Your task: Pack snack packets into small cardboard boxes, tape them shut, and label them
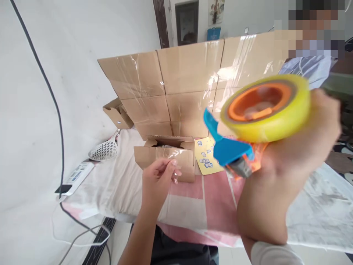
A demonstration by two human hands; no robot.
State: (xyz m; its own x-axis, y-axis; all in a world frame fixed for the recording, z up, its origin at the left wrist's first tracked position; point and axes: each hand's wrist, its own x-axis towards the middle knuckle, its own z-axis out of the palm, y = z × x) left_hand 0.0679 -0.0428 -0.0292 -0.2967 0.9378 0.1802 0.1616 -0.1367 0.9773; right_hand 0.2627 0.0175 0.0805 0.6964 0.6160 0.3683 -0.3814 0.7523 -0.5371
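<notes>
My right hand is raised high on the right, gripping a tape dispenser with a blue guard, an orange frame and a big yellowish roll of tape. Motion blurs both somewhat. My left hand pinches thumb and fingers together in front of a small cardboard box. A clear, shiny bit that looks like tape shows at those fingertips. The box stands on the cloth-covered table with its top partly open, and shiny tape lies on its front. Part of the box front is hidden by my left hand.
A tall taped cardboard panel rises behind the box. Beside it lies a yellow sheet with drawings. To the left are a white slotted ladle, a white power strip and another open box. A person is at the right back.
</notes>
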